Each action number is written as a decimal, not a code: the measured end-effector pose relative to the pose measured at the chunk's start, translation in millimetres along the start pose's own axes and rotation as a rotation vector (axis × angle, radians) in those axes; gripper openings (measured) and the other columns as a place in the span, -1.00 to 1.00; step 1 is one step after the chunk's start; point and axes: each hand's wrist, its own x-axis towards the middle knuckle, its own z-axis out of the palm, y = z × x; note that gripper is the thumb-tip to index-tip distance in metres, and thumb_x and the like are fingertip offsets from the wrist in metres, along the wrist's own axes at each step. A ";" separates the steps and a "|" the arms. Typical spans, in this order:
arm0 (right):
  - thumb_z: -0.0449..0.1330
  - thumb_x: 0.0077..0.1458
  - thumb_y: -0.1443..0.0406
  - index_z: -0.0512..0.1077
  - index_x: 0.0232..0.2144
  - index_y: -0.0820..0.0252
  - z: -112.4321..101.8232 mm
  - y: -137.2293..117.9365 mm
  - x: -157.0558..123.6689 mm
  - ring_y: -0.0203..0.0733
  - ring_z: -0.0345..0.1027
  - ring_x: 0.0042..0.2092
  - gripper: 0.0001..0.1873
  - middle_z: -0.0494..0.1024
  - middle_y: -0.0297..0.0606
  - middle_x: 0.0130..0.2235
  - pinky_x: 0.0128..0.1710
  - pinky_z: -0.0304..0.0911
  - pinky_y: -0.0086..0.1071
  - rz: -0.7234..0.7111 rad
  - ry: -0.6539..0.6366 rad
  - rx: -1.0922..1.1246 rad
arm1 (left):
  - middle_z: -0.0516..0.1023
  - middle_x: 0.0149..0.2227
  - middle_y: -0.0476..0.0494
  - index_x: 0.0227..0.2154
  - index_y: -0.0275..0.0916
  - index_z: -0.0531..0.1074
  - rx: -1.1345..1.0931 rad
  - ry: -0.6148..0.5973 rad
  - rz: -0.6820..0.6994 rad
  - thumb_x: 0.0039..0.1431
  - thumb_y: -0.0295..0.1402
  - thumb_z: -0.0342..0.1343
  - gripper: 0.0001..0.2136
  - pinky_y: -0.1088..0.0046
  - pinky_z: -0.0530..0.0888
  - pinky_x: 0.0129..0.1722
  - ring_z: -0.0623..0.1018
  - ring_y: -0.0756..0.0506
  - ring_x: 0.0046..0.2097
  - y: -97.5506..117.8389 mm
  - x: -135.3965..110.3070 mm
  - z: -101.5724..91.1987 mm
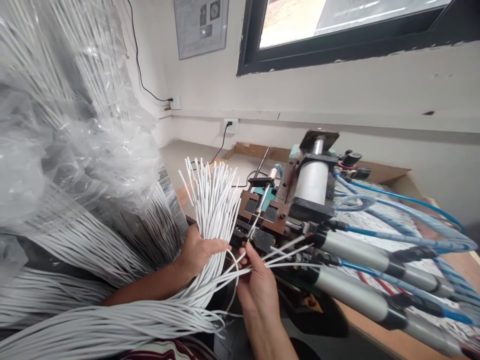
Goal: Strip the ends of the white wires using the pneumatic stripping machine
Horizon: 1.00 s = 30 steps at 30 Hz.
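Note:
A thick bundle of white cables (214, 210) stands upright in my left hand (198, 252), its cut ends fanned out above the fingers. My left thumb lies across the front of the bundle. My right hand (258, 280) pinches a single white cable (253, 226) between thumb and fingertips, and that cable reaches up into the jaw area of a pneumatic machine (268, 210). A few more white cables (288, 252) pass through the right hand and stick out to the right, some with bare ends.
Air cylinders (352, 250) and blue air hoses (405, 200) extend right of the machine. More cables (93, 255), partly wrapped in clear plastic (108, 155), hang and lie on the left. A wall with a window (337, 55) stands behind.

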 end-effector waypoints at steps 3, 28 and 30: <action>0.44 -0.47 0.30 0.46 -0.55 0.29 0.6 -0.9 -4.8 -0.44 0.20 -0.60 -0.67 0.40 -0.43 -0.64 -0.58 0.19 -0.56 0.032 -0.078 -0.031 | 0.46 -0.50 -0.04 -0.43 -0.34 0.43 0.017 -0.044 0.023 -0.27 -0.51 0.20 -0.78 0.46 0.40 -0.44 0.43 -0.03 -0.46 -0.2 -0.2 0.5; 0.42 -0.40 0.21 0.50 -0.53 0.28 -2.6 -0.9 -4.0 -0.33 0.27 -0.56 -0.69 0.44 -0.37 -0.60 -0.48 0.25 -0.42 0.022 -0.191 -0.202 | 0.46 -0.50 -0.03 -0.45 -0.32 0.43 0.131 -0.068 0.090 -0.27 -0.52 0.16 -0.81 0.47 0.38 -0.40 0.41 -0.03 -0.45 2.3 -0.2 3.5; 0.41 -0.36 0.19 0.51 -0.47 0.27 -1.9 -1.1 -9.1 -0.26 0.33 -0.51 -0.66 0.49 -0.31 -0.55 -0.43 0.27 -0.35 0.059 -0.298 -0.251 | 0.44 -0.50 -0.01 -0.46 -0.32 0.43 0.148 -0.076 0.102 -0.27 -0.52 0.16 -0.81 0.49 0.36 -0.41 0.39 -0.01 -0.45 1.2 -2.5 3.9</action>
